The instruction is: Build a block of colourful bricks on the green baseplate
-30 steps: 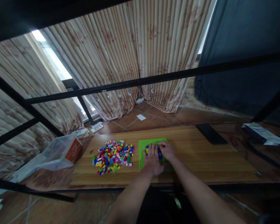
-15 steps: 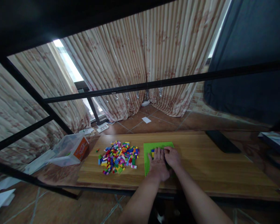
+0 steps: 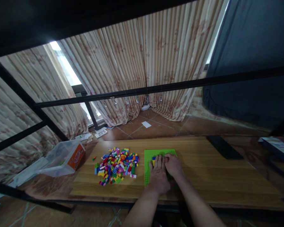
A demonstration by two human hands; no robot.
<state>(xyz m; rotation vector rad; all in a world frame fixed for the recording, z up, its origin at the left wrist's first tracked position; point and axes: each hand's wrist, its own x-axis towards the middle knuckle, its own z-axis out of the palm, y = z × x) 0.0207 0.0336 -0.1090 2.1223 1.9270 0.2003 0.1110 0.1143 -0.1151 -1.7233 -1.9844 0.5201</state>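
Resting over green baseplate (image 3: pixel 147 167), both hands (image 3: pixel 159 178)

A home room, by its floral curtains (image 3: pixel 118 60), tiled floor (image 3: pixel 133 128) and toy bricks (image 3: pixel 118 164)

A bright lime-green, square-cornered plastic baseplate (image 3: pixel 147 171) covered in small round studs lies flat at lower centre of the frame, its top edge running nearly level and its left edge nearly upright. Toward its middle, small blue and yellow plastic bricks (image 3: pixel 153 158) sit stud-side on it, blue above yellow in the frame, mostly hidden; their count cannot be told.
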